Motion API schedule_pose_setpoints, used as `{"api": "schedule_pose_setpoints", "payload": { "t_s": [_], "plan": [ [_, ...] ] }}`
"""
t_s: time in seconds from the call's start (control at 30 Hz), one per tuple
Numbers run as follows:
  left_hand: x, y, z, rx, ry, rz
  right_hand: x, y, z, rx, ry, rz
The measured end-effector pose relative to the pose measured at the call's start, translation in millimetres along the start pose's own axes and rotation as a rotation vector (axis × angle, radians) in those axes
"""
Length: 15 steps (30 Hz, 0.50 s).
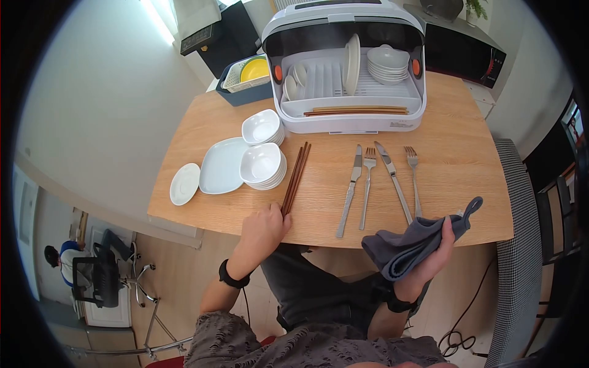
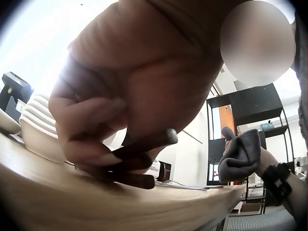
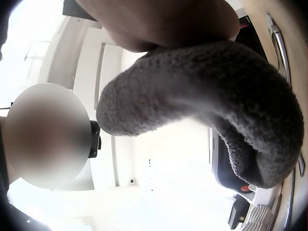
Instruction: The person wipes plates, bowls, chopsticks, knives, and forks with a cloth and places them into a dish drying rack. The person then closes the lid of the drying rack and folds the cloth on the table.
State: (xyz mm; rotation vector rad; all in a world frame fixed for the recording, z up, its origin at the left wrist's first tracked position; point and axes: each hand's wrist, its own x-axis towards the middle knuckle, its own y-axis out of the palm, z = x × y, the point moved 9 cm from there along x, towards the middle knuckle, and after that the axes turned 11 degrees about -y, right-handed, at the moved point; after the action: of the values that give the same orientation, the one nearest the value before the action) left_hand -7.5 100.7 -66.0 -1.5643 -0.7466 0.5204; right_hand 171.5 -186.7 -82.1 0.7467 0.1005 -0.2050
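My left hand (image 1: 264,232) pinches the near ends of several dark brown chopsticks (image 1: 297,176) at the table's front edge. In the left wrist view, curled fingers are round the chopsticks (image 2: 153,144), whose ends stick out past the hand. A folded dark grey cloth (image 1: 408,246) with a hanging loop is in my right hand (image 1: 437,254), over the front edge at the right. The thumb lies over the cloth; its thick fuzzy folds fill much of the right wrist view. Left of the chopsticks stand two stacks of white bowls (image 1: 262,164).
Two knives (image 1: 351,199) and two forks (image 1: 368,184) lie between the hands. A white plate (image 1: 222,175) and a small saucer (image 1: 184,184) sit at the left. Behind stands an open dish cabinet (image 1: 343,126) with dishes and chopsticks, beside a blue basin (image 1: 251,95).
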Motion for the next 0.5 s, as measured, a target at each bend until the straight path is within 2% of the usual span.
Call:
{"api": "schedule_pose_setpoints", "payload": {
  "t_s": [0.03, 0.13, 0.23, 0.27, 0.33, 0.47, 0.5],
  "plan": [
    [-2, -2, -3, 0.027, 0.028, -0.043, -1, 0, 1, -0.001, -0.001, 0.001],
    [-8, 1, -10, -0.009, 0.101, -0.014, -5, 6, 3, 0.032, 0.068, 0.019],
    [-15, -8, -10, -0.109, 0.129, -0.011, -7, 10, -2, 0.189, 0.160, -0.007],
    [-16, -15, -10, -0.108, 0.129, -0.008, -2, 10, -6, 0.255, 0.163, 0.046],
    [-18, -20, -9, -0.329, 0.066, 0.185, 12, -1, -18, 0.320, 0.170, 0.102],
    [-23, -40, -9, -0.378, 0.065, 0.093, 20, 4, -22, 0.492, 0.166, 0.254],
    [-23, -47, -7, -0.488, 0.010, 0.089, 18, 12, -21, 0.537, 0.192, 0.311]
  ]
}}
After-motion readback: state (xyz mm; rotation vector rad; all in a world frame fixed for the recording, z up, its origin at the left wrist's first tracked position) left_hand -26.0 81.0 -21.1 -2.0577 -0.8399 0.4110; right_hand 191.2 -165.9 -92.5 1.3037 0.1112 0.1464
